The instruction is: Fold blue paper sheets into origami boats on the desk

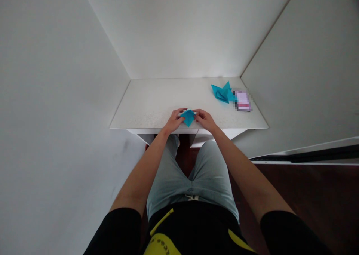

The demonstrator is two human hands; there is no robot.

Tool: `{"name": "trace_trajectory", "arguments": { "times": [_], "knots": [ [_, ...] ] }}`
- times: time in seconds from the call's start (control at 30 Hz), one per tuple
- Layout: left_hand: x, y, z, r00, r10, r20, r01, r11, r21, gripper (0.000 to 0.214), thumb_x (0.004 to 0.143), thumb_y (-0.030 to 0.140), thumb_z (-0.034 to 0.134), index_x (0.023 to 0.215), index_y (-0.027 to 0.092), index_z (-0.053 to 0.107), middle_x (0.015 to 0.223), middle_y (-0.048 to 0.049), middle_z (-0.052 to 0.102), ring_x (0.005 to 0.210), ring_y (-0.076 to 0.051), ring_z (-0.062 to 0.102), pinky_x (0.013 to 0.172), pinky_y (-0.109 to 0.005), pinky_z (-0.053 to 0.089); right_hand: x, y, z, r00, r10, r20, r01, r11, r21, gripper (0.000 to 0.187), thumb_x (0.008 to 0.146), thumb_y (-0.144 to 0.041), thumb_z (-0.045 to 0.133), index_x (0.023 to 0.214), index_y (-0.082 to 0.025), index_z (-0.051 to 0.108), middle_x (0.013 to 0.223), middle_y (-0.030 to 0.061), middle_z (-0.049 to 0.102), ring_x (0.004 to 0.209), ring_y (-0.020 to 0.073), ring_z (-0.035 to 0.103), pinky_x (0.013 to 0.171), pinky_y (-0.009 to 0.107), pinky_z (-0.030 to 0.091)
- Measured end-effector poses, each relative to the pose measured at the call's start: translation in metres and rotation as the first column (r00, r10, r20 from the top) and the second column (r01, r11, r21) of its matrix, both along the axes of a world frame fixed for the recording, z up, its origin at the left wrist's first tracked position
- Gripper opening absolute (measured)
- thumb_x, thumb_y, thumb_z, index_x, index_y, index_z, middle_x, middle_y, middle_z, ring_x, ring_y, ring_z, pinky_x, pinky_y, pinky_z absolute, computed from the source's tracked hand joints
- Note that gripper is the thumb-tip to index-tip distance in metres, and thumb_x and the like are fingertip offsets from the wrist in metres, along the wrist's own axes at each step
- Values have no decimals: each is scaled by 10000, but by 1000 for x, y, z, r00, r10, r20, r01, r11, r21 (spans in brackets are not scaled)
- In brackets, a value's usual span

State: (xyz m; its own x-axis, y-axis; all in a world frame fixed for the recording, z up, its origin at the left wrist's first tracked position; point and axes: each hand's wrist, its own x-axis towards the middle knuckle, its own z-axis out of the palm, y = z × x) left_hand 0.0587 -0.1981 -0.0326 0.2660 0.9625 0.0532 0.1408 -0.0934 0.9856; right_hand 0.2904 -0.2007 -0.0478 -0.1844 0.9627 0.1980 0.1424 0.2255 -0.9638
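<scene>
A small piece of folded blue paper (188, 117) lies at the near edge of the white table (151, 105). My left hand (174, 121) pinches its left side with curled fingers. On the other side, my right hand (204, 119) grips its right edge, fingers also curled. The two hands nearly meet over the paper. Part of the paper is hidden under my fingertips.
More folded blue paper shapes (223, 92) lie at the table's far right, next to a small blurred pink-and-white pack (242, 100). White walls close in on the left, back and right. My knees sit under the table's front edge; dark floor shows to the right.
</scene>
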Motion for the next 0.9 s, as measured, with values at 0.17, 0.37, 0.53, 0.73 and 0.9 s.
{"name": "trace_trajectory", "arguments": {
  "times": [0.17, 0.37, 0.53, 0.73, 0.9],
  "knots": [
    [-4, 2, 4, 989, -29, 148, 49, 990, -131, 316, 863, 268, 648, 1131, 193, 798, 1229, -76, 770, 1060, -223, 721, 906, -350, 627, 1, -1, 3, 999, -25, 31, 26, 999, -26, 309, 857, -479, 695, 1023, -254, 827, 895, 23, 763, 707, 174, 635, 726, 345, 559],
    [-3, 3, 5, 996, -15, 85, 23, 996, -87, 371, 892, 545, 736, 917, 176, 769, 928, -37, 762, 939, -207, 694, 873, -317, 575, 1, -4, 4, 999, -24, 43, 26, 999, -47, 330, 859, -531, 730, 960, -233, 832, 807, 24, 752, 660, 166, 620, 672, 325, 518],
    [0, 6, -5, 998, -16, 60, 22, 996, -90, 375, 784, 482, 872, 902, 189, 671, 861, -4, 713, 762, -148, 637, 730, -274, 511, 0, -6, 2, 998, -15, 64, 18, 998, -59, 505, 787, -605, 841, 1124, -232, 795, 675, -32, 634, 555, 127, 474, 524, 279, 369],
    [5, 8, -10, 985, 82, 153, -57, 986, -158, 557, 700, 287, 933, 1096, 226, 548, 899, 36, 691, 759, -126, 663, 720, -250, 509, -6, -6, 6, 992, 16, 127, -8, 998, -59, 612, 763, -617, 856, 1214, -218, 747, 760, -32, 655, 606, 132, 471, 564, 287, 371],
    [4, 8, -2, 986, 57, 158, -30, 986, -164, 413, 786, 341, 874, 1108, 196, 660, 931, -11, 728, 828, -154, 676, 768, -274, 531, -7, -8, 12, 952, 62, 301, -43, 997, -70, 473, 803, -647, 800, 969, -204, 784, 692, -19, 631, 644, 159, 503, 608, 303, 360]
  ]
}}
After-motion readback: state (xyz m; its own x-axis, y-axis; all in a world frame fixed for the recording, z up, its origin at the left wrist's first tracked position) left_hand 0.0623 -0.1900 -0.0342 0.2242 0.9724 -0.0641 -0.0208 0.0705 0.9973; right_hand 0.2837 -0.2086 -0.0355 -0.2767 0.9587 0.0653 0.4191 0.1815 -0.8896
